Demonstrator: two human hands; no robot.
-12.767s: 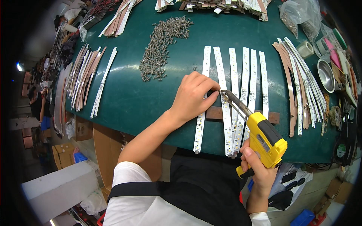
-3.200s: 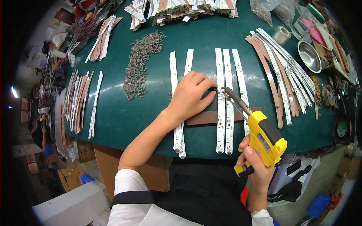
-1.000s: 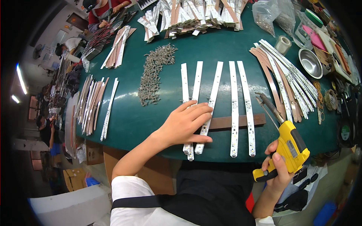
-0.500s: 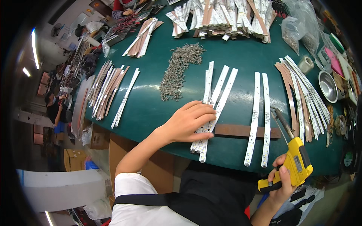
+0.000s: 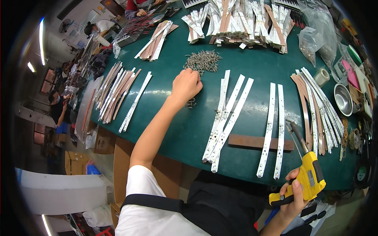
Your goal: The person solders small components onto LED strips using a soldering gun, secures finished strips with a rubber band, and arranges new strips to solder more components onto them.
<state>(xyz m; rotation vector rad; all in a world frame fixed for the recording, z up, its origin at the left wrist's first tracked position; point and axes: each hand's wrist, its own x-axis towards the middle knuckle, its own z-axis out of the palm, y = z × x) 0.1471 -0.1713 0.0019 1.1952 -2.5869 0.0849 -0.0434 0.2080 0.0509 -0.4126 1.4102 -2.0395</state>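
My left hand (image 5: 186, 86) reaches out over the pile of small grey metal parts (image 5: 204, 61), its fingers curled at the pile's near side. The hand hides part of the pile, and whatever the fingertips pinch is out of sight. My right hand (image 5: 294, 196) grips a yellow and black soldering gun (image 5: 312, 177), whose tip points up and away over the table edge. Between the hands lies a loose stack of white LED circuit strips (image 5: 226, 118). Two single strips rest across a brown metal bar (image 5: 245, 141) just left of the soldering gun's tip.
Bundled strips (image 5: 244, 27) are heaped at the far side of the green table (image 5: 169, 129). More strips lie fanned out at right (image 5: 323, 106) and left (image 5: 118, 92). A metal bowl (image 5: 343, 99), a tape roll (image 5: 322, 77) and plastic bags (image 5: 309, 45) stand far right. Other people work beyond.
My left hand has left the strip stack and moved forward and left to the pile of metal parts. My right hand still holds the soldering gun in nearly the same place.
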